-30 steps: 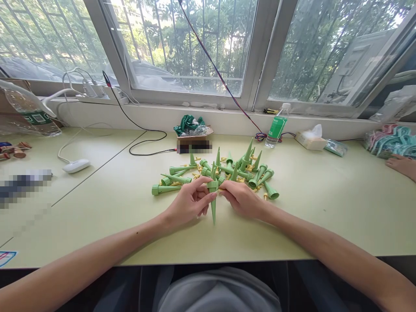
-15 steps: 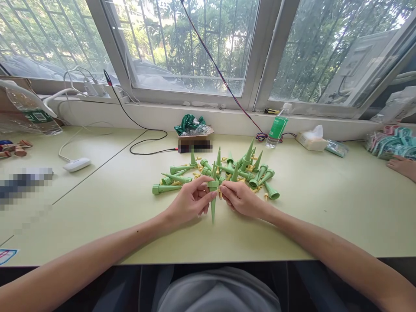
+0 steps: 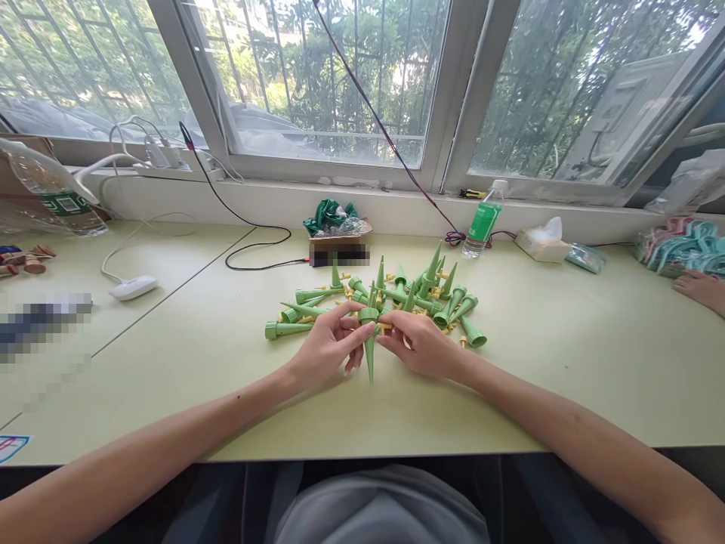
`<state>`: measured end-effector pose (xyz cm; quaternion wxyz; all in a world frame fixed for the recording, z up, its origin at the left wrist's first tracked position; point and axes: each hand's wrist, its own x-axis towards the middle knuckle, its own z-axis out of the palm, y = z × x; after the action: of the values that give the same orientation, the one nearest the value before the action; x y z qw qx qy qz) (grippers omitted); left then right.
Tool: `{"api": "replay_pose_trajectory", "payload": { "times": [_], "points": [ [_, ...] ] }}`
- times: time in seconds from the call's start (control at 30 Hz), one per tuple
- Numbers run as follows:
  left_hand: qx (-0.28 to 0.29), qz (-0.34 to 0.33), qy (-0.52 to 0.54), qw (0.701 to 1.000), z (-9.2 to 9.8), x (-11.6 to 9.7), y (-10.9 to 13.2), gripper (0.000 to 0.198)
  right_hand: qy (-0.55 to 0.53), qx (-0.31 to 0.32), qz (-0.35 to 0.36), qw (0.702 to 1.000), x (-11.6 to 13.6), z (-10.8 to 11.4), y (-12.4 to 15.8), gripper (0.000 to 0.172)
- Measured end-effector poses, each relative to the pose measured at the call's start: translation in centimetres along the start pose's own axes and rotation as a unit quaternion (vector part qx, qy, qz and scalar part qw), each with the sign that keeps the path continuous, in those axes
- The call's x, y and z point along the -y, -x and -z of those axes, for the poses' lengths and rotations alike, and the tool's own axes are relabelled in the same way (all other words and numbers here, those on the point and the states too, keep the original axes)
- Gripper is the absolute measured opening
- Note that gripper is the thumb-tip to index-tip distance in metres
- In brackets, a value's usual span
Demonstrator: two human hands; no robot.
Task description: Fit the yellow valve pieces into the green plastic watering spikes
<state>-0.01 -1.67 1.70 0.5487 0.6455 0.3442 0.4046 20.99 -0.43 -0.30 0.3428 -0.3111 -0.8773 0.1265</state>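
My left hand point(image 3: 328, 344) is closed on a green plastic plant watering spike point(image 3: 370, 357), whose long tip points down at the table. Thumb and fingers grip it at the wide ribbed collar. Close beside the collar, my right hand point(image 3: 424, 344) pinches a small yellow plastic valve point(image 3: 384, 326); my fingertips hide part of it, and whether it touches the spike I cannot tell. Just beyond both hands is a loose pile of similar green spikes point(image 3: 474, 332), some lying and some standing tip up. Small yellow pieces point(image 3: 463, 341) are scattered among them.
Behind the pile stands a small box point(image 3: 340, 236) with green plastic in it. A water bottle point(image 3: 483, 223) and tissue box point(image 3: 542, 246) are by the window. At left lie a white device point(image 3: 134, 288) and cables. Another person's hand point(image 3: 699, 285) rests at far right near hangers point(image 3: 688, 245).
The held spike has risen slightly and its collar has tilted. The yellow valve in my right fingers has turned from hanging downward to lying sideways beside the collar.
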Motion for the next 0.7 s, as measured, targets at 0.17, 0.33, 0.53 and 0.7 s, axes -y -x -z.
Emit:
{"api": "replay_pose_trajectory", "payload": {
  "times": [0.17,0.33,0.53,0.7],
  "points": [
    [0.003,0.001,-0.017,1.000,0.1,0.1,0.1,0.035,0.054,0.007,0.041,0.998,-0.4,0.0,0.2,0.023],
    [0.007,-0.013,-0.045,0.999,0.3,0.6,0.2,0.035,0.049,0.021,0.038,0.998,-0.3,-0.1,0.3,0.025],
    [0.019,-0.030,-0.066,0.997,0.4,1.1,0.2,0.032,-0.003,0.018,0.001,1.000,-0.1,-0.3,0.2,0.034],
    [0.030,-0.045,-0.074,0.996,0.4,1.6,0.4,0.029,-0.074,0.014,-0.032,0.997,0.0,-0.4,0.1,0.037]
  ]
}}
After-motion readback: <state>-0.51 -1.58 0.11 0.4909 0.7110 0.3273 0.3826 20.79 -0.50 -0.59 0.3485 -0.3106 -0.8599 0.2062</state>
